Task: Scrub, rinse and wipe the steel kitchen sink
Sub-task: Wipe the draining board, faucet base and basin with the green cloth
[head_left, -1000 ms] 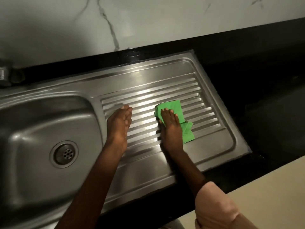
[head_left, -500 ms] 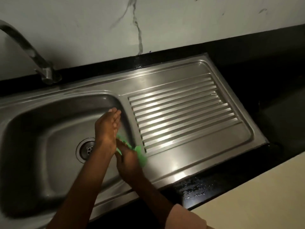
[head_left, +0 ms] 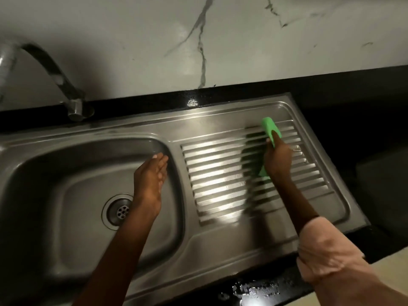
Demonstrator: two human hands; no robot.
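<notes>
The steel sink [head_left: 198, 244] fills the middle of the view, with a basin on the left and a ribbed draining board [head_left: 216, 173] on the right. My right hand [head_left: 277, 161] holds a green cloth [head_left: 270, 128] on the far right part of the ribs; the cloth sticks out above and below the hand. My left hand [head_left: 152, 175] hovers over the basin's right side with straight fingers and holds nothing. A round drain [head_left: 120, 212] sits in the basin floor.
A curved steel tap [head_left: 64, 85] rises at the back left. A black counter [head_left: 344, 102] surrounds the sink, with water drops [head_left: 258, 288] on its front edge. A white marbled wall stands behind.
My right hand has carried the cloth from the basin's edge up and right onto the far ribs. My left hand has stayed over the basin's right side. The view has shifted slightly.
</notes>
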